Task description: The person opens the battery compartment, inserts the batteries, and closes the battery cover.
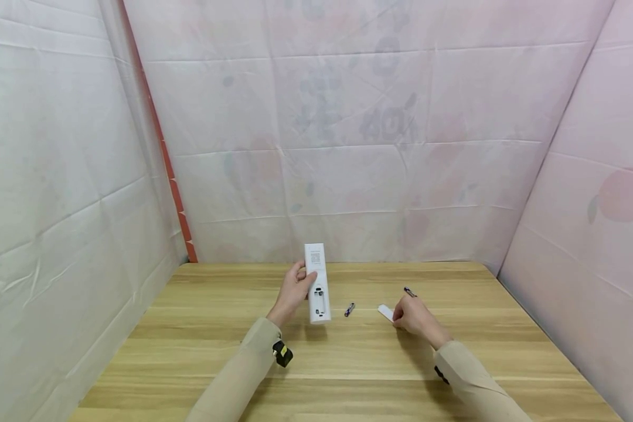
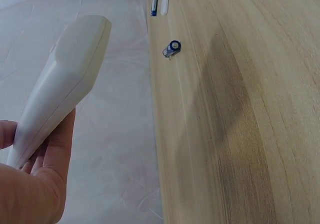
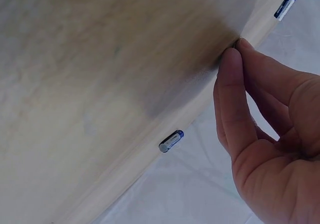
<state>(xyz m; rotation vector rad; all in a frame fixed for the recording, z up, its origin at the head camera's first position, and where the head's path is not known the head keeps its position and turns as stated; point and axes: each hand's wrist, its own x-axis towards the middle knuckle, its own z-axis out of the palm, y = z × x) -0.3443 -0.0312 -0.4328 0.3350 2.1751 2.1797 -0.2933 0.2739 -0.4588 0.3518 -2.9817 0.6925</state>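
Observation:
Above the table, my left hand [image 1: 293, 291] grips a long white remote control [image 1: 317, 275] by its side, the thumb lying across its back. The back faces me, with a printed code near the top and an uncovered battery compartment below. My right hand [image 1: 418, 316] is low over the table and pinches the near end of a small white battery cover [image 1: 385, 312] between thumb and fingertips. One blue-and-silver battery [image 1: 350, 309] lies between the two hands. Another battery [image 1: 409, 291] lies just beyond the right hand, partly hidden by it in the head view.
The wooden table [image 1: 316, 369] is backed by a pale printed sheet [image 1: 348, 176]. Similar sheets hang along the left and right sides. A dark device [image 1: 282, 354] is strapped at the left wrist, another [image 1: 441, 375] at the right.

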